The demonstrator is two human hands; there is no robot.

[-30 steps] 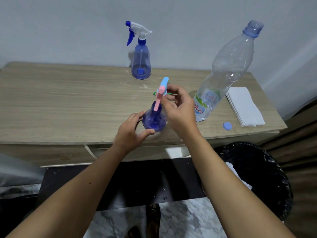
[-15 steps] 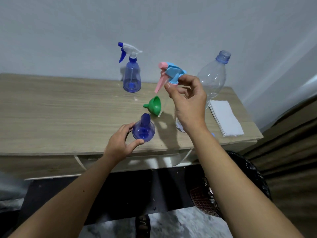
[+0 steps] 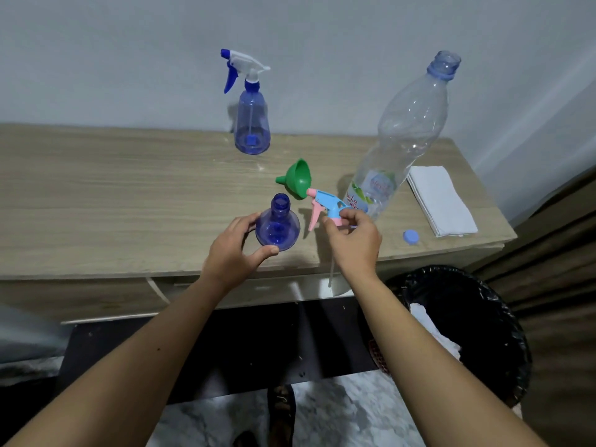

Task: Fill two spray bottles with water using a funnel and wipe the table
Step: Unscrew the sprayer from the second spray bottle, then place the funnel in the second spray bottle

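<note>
The tabletop (image 3: pixel 113 195) spans the middle band of the frame, light wood grain running left to right.

Left of centre, the left hand (image 3: pixel 233 253) grips the open spray bottle (image 3: pixel 278 225) at its wide base, fingers curled behind and thumb in front. The bottle is translucent blue, stands upright near the front edge, and its long axis is vertical; the uncapped threaded neck points up toward the camera.

Upper centre, the second spray bottle (image 3: pixel 251 124) stands upright at the back of the tabletop against the wall. It is translucent blue with a white head and blue trigger; the nozzle points to the right of the frame.

Centre, the green funnel (image 3: pixel 298 179) lies on its side, spout toward the left, wide mouth toward the right.

Right of centre, the right hand (image 3: pixel 354 243) pinches the trigger head (image 3: pixel 327 208) at its collar. The head is light blue with a pink trigger and nozzle tip; the nozzle points to the upper left toward the funnel, and its dip tube (image 3: pixel 330 272) hangs down past the tabletop edge.

Right, the water bottle (image 3: pixel 409 124) stands uncapped, clear, labelled, with water low in it. Its blue cap (image 3: pixel 411 237) lies near the front edge, beside the folded white cloth (image 3: pixel 442 201).

Compared with half a second earlier, the trigger head has descended from above the funnel to just above the tabletop.
</note>
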